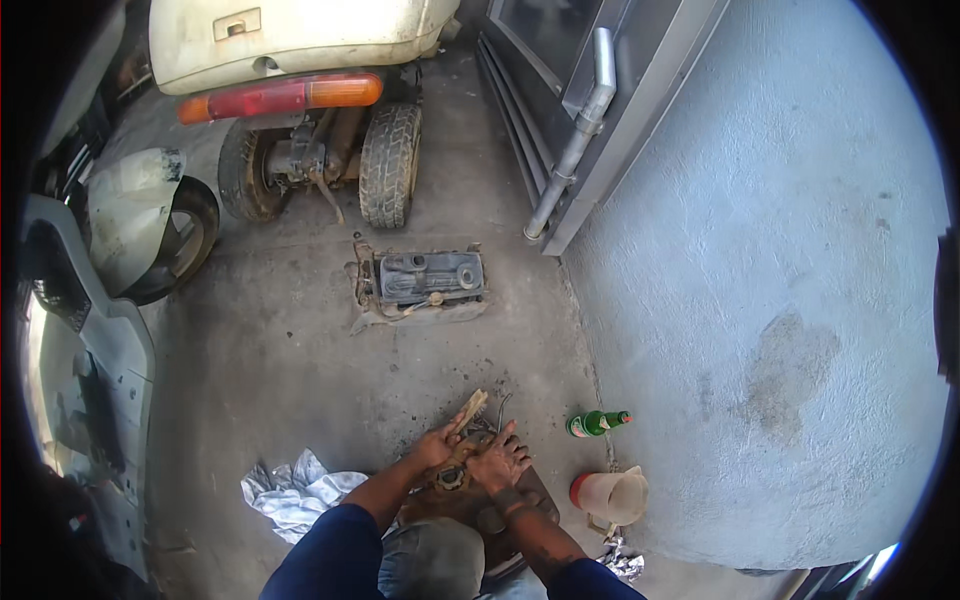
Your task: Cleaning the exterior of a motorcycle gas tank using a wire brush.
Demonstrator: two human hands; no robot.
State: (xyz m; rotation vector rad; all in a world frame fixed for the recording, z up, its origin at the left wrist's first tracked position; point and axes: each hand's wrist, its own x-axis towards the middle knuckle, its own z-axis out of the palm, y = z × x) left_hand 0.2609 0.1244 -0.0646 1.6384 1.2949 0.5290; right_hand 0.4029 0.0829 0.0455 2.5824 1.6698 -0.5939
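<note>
Scrubbing under way: left hand [437, 447] grips a worn wooden-handled brush [468, 411], right hand [497, 462] spread, steadying the rusty round metal part [452, 482] beneath; continuing seemingly needs firm strokes.

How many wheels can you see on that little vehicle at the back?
2. One tyre sits under the left of the vehicle's rear, the other tyre under the right. Any front wheels are out of view.

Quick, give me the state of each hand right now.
Left hand: closed around the handle of a brush.
Right hand: open, fingers spread, pressing on the rusty metal part on the ground.
</note>
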